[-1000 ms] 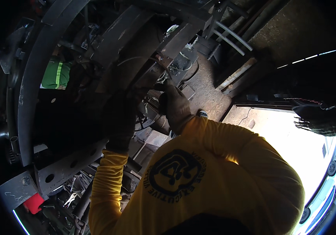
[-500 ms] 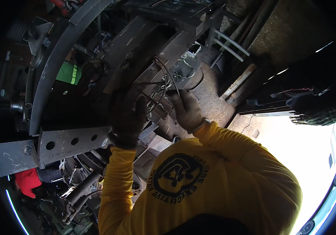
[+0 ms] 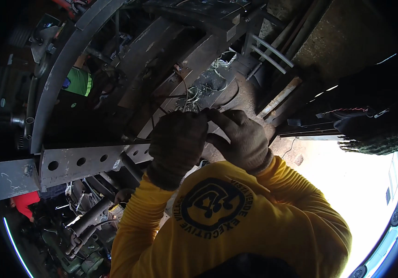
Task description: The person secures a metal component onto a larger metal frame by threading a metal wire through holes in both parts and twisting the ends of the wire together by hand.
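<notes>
Left gloved hand [image 3: 178, 142] back up, fingers curled; right gloved hand [image 3: 246, 140] close on its right, thumb and forefinger parted, fingertips meeting the left's; whether either grips anything cannot be told. Thin cable [image 3: 186, 90] curves from the dark beam [image 3: 203, 58], far side, down toward the left hand's fingers.

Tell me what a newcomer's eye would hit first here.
The yellow shirt, bottom centre, with a dark round emblem on its chest. Just above it, near mid-picture, the gloved left hand and right hand sit close together; whatever they might hold is hidden. Then the glaring doorway at right, against a dark workshop.
</notes>
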`<state>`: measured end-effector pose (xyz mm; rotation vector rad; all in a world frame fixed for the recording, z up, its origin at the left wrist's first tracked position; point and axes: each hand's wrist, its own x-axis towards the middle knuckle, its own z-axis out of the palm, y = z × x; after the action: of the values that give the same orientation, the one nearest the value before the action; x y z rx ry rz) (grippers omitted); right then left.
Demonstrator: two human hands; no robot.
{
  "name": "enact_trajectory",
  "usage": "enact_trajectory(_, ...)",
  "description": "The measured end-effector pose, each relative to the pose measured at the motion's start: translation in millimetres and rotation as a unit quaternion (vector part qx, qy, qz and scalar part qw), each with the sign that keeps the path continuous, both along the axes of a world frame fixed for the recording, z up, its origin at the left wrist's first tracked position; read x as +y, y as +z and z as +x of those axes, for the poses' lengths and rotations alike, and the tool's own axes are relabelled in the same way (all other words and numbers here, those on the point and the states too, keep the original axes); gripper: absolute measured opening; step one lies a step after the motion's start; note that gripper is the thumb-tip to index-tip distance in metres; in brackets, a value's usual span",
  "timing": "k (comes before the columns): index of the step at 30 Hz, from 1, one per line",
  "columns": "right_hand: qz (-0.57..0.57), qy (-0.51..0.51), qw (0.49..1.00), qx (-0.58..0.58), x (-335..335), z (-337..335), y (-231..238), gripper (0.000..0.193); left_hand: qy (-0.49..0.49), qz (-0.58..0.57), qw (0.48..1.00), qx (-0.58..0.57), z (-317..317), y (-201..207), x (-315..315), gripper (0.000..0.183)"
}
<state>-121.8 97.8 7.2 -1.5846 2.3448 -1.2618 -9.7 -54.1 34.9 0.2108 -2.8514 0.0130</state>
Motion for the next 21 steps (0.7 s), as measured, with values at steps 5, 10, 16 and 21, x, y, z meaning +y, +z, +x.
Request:
enact_trajectory(5,0.123,0.004,0.992,0.015,-6,-12,13,0.037,0.02,-0.04,0.999,-0.008,-5,2,12,0.015)
enact_trajectory(10,0.099,0.051,0.994,-0.021,-16,-28,-25,0.027,0.005,-0.079,0.992,0.095,-29,5,8,0.026)
enact_trajectory(16,0.029,0.068,0.976,-0.204,-24,-31,-66,0.018,0.037,-0.029,0.988,0.15,-24,5,36,0.05)
enact_trajectory(21,0.123,0.16,0.977,-0.066,-29,-44,-101,0.016,0.063,0.188,0.979,0.039,-7,-40,44,0.066)
